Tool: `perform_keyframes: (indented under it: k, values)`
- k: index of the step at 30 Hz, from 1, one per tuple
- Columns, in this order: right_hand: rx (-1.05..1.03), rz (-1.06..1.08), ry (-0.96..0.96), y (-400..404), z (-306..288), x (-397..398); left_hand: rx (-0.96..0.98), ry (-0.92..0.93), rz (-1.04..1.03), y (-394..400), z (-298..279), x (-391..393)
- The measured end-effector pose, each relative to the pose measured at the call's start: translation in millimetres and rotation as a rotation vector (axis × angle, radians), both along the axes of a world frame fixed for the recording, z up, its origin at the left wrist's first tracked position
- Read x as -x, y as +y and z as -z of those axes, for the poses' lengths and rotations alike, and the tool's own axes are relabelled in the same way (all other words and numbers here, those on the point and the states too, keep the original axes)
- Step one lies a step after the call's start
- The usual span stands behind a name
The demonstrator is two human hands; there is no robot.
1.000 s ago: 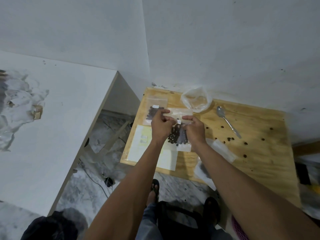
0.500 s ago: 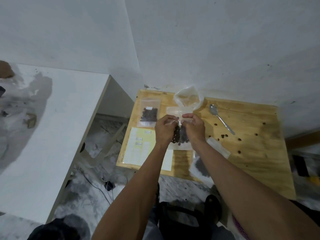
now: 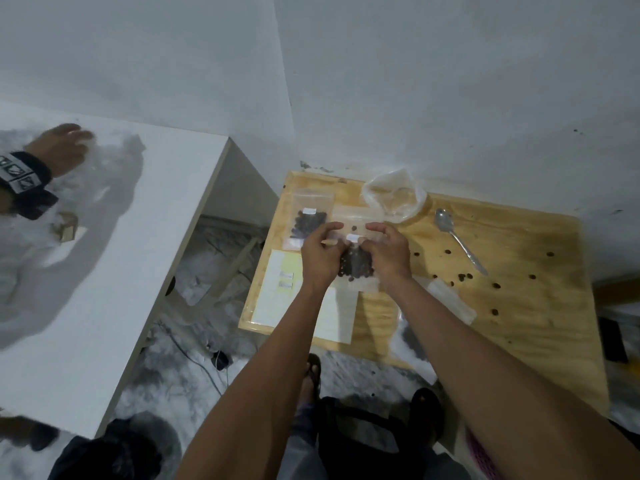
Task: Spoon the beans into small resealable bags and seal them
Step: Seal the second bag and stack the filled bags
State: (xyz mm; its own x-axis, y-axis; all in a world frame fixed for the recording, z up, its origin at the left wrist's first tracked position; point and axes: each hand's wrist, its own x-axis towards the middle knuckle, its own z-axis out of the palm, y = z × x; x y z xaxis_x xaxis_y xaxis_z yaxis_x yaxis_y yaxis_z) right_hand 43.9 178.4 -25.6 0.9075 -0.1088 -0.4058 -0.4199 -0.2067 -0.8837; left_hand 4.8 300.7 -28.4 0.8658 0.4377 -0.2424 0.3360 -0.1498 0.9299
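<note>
We pinch the bag (image 3: 356,268) of beans with both hands, left hand (image 3: 322,252) and right hand (image 3: 388,252), fingers clamped on its top, just left of the spoon (image 3: 459,239). We judge sealing underway; next, press along the strip.

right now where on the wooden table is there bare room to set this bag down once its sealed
Best patch: the near right of the wooden table, past the scattered beans and spoon. The left side is crowded: filled bag, label sheet, both hands.
</note>
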Motion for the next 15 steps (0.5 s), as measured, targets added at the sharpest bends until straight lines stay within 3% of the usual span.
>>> perform_keyframes:
  k: [6, 15]
  values:
    - [0.135, -0.262, -0.017, 42, 4, -23, -0.062, 0.028, -0.057, 45, 1, -17]
    - [0.263, -0.333, -0.051, 87, 22, -62, -0.252, 0.07, -0.044, 95, 19, -51]
